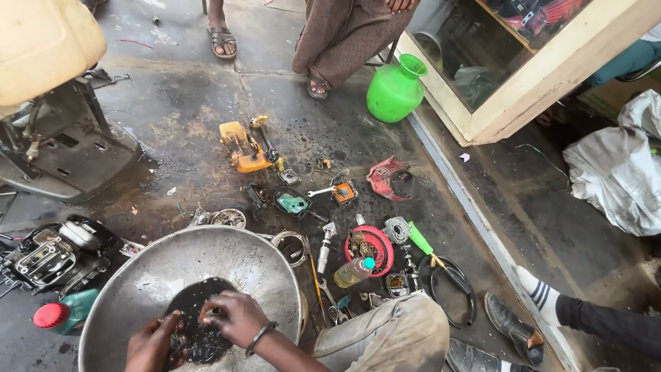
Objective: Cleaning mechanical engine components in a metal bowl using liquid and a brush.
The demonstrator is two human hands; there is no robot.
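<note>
A large steel basin (227,251) sits on the ground in front of me with a pool of black oily liquid (198,324) at its bottom. My left hand (153,344) is down in the liquid, closed around a small dark part. Close beside it, my right hand (234,317), wearing a metal bangle, grips a small brownish piece over the pool. What exactly each hand holds is too dirty to tell.
Engine parts lie scattered beyond the basin: a yellow-orange casing (244,148), a red round cover (372,248), a small bottle of yellowish liquid (352,272), a wrench (321,191). A green pot (396,89) stands by a glass cabinet (523,76). An engine block (58,255) and green bottle (65,313) are left. Other people's feet (224,41) stand nearby.
</note>
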